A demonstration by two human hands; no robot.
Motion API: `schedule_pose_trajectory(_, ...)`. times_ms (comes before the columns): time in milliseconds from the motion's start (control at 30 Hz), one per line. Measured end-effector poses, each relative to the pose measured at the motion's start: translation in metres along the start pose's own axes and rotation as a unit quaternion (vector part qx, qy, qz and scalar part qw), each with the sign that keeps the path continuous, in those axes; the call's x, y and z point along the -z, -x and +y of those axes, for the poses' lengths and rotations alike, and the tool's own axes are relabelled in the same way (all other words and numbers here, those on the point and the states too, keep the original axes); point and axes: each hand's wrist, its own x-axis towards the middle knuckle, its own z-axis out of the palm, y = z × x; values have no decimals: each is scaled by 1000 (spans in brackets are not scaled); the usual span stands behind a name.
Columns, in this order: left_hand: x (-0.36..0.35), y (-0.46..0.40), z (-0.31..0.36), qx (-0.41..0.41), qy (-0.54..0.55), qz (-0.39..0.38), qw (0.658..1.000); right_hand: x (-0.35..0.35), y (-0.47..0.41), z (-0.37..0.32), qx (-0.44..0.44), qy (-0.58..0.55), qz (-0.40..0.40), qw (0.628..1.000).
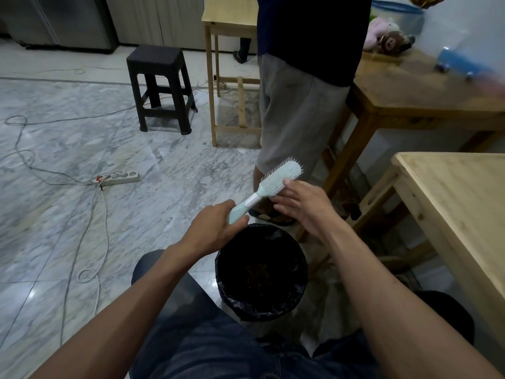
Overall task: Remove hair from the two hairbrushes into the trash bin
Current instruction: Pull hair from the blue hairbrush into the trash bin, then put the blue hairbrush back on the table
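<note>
A pale mint hairbrush [277,180] is held slanting above a black-lined trash bin [296,291] that stands on the floor between my knees. My left hand [216,228] grips the brush's handle. My right hand [302,205] rests beside the bristled head with its fingers spread, the thumb touching the bristles. Brownish hair lies inside the bin. No hair shows plainly on the bristles. A second hairbrush is not in view.
A person [297,105] stands just behind the bin, one foot close to its rim. Wooden tables [451,203] are at the right, a black stool [161,86] is behind on the left. A power strip [120,178] and cables lie on the marble floor.
</note>
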Motion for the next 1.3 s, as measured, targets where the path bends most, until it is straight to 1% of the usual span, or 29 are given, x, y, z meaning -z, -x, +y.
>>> schedule_pose_trajectory(200,10,-7,15,-59,5,0,998,-1,12,-41,54,11,65,996)
schedule_pose_trajectory(333,12,-12,33,-119,76,-17,990,11,22,-73,98,9,106,990)
schedule_pose_trajectory(367,13,-12,41,-129,87,-7,988,16,25,-81,106,5,115,988)
schedule_pose_trajectory(500,11,-19,86,-183,136,70,971,44,45,-114,133,0,158,978)
schedule_pose_trajectory(600,4,-28,126,-228,157,73,958,77,63,-137,156,0,191,969)
schedule_pose_trajectory(733,-18,-43,188,-284,137,73,946,133,94,-163,172,-2,266,948)
schedule_pose_trajectory(867,-52,-48,260,-343,132,44,929,201,129,-180,173,-9,355,919)
schedule_pose_trajectory(1033,-104,-48,346,-381,105,5,918,291,163,-190,156,-26,447,880)
schedule_pose_trajectory(1167,-142,-53,393,-399,68,-49,913,349,171,-184,124,-39,493,860)
schedule_pose_trajectory(1300,-172,-62,422,-398,51,-104,910,396,163,-171,87,-52,523,846)
